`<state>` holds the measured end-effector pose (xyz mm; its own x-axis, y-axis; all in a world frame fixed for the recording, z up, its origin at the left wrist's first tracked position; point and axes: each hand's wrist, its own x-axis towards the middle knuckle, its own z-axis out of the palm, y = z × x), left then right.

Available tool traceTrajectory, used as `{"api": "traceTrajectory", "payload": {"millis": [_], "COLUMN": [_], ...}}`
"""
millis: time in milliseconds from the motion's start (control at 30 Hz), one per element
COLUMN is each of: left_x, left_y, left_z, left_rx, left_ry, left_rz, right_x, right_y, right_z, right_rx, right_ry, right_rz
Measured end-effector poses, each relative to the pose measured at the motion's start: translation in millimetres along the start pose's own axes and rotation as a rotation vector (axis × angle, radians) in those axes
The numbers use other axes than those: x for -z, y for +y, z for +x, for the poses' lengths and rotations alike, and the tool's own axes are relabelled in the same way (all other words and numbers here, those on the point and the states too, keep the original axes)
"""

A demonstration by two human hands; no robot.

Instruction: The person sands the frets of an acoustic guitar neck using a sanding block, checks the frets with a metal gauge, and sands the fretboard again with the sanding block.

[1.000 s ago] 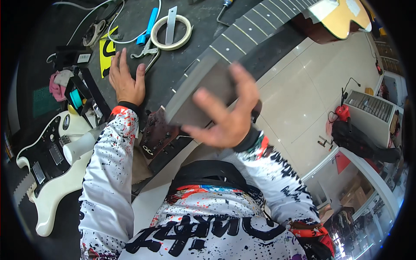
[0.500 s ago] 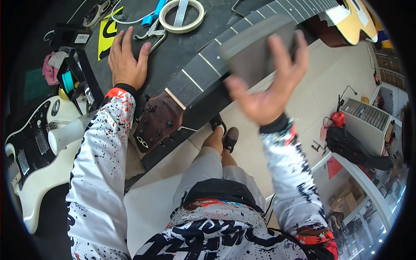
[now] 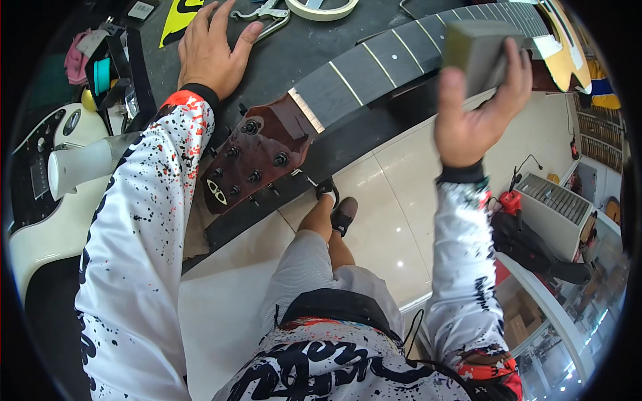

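Note:
A guitar lies across the workbench, its dark fretboard point(image 3: 378, 63) facing up with pale fret lines across it. At the near left end is the red-brown headstock point(image 3: 257, 157) with several black tuning pegs. My right hand point(image 3: 478, 113) grips a grey-brown rectangular block point(image 3: 481, 50), perhaps a sanding block, over the upper part of the neck toward the body. Thumb and fingers hold it from opposite sides; contact with the frets cannot be made out. My left hand point(image 3: 214, 53) rests flat on the dark bench top, fingers apart, close to a metal clamp point(image 3: 267, 13).
At the left lies a white electric guitar point(image 3: 57, 200) beside a black holder with a turquoise roll point(image 3: 101, 75). A masking tape roll point(image 3: 324, 8) and a yellow sheet point(image 3: 179, 21) are at the far edge. Right of the bench stand a white cabinet point(image 3: 548, 214) and a black bag point(image 3: 535, 250).
My right hand has carried the block along the neck, rightward toward the guitar body. My left hand stays on the bench. The whole view has shifted somewhat.

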<state>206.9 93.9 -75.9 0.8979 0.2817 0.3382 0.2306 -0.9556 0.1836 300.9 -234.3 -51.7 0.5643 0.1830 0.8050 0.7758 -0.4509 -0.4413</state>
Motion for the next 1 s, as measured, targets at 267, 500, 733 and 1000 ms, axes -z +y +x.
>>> {"api": "traceTrajectory", "payload": {"millis": [267,500,733,1000], "left_x": [1.8,1.3,5.8,-16.1], "left_y": [1.0,4.8,-2.6,-22.2], "left_z": [-1.1,0.5,0.0,7.9], "left_rx": [0.008,0.025,0.013,-0.078], "left_ry": [0.012,-0.005,-0.015,0.051], "left_rz": [0.0,0.013,0.028,0.052], "right_x": [-2.9,2.8,-5.6,10.0], "right_y": [-69.8,-13.2,-83.0,2.0], "right_z": [-24.4,0.2,-26.3,2.1], "right_rx": [0.062,0.075,0.071,0.038], "right_ry": [-0.148,-0.063,-0.155,-0.09], "right_rz": [0.041,-0.024,0.103,-0.001]}}
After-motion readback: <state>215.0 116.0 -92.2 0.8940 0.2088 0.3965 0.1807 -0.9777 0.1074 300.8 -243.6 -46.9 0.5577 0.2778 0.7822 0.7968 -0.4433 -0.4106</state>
